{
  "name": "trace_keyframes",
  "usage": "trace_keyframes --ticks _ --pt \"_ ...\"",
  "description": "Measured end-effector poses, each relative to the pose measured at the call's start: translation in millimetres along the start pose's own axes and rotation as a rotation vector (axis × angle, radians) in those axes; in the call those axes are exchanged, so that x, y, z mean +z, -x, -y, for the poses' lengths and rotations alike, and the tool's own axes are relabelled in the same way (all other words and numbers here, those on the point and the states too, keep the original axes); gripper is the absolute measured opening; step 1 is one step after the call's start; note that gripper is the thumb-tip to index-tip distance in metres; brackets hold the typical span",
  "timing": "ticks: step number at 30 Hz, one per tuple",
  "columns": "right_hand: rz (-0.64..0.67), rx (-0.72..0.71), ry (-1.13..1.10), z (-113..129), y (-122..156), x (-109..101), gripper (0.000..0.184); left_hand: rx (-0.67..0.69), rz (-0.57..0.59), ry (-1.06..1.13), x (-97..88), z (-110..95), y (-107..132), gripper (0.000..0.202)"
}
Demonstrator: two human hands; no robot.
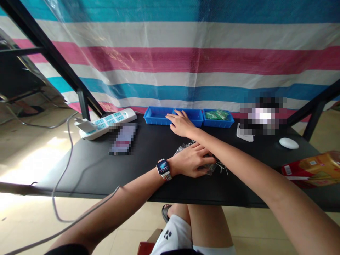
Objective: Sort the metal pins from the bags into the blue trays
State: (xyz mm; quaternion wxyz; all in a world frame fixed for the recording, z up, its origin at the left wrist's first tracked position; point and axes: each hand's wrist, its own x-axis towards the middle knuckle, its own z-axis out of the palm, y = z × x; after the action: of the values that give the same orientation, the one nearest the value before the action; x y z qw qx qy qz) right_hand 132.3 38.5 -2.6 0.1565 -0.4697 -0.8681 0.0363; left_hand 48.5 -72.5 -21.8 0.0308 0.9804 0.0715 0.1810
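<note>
My right hand (182,124) reaches from the right over the front rim of the blue bins, fingers apart, with nothing visible in it. Under it are the left blue bin (158,116) and the middle blue bin (195,117). My left hand (192,159), with a smartwatch (162,167) on its wrist, lies palm down on a pile of clear plastic packets (180,148). Its fingers are spread and slightly bent over the pile. Thin silvery pins (222,166) stick out beside it. The palm hides most of the pile, and my right forearm crosses above its far side.
Green packets (217,115) fill the right bin. A power strip (113,122) with a plug and grey cable, plus a blurred phone (123,139), lie left. Rightward are a white card-like piece (244,133), a white oval object (289,143) and a red-gold package (312,169). Striped sheeting hangs behind.
</note>
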Motion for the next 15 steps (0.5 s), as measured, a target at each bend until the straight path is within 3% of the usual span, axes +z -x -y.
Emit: trace_keyframes --ticks 11,15 --pt "0.012 -0.002 0.010 3.2 2.9 -2.4 0.059 0.033 -0.011 -0.006 -0.3 1.2 -0.5 0.035" --pt "-0.107 -0.035 -0.027 -0.1 16.7 -19.7 0.067 0.019 -0.006 -0.010 -2.0 0.9 -0.9 0.033"
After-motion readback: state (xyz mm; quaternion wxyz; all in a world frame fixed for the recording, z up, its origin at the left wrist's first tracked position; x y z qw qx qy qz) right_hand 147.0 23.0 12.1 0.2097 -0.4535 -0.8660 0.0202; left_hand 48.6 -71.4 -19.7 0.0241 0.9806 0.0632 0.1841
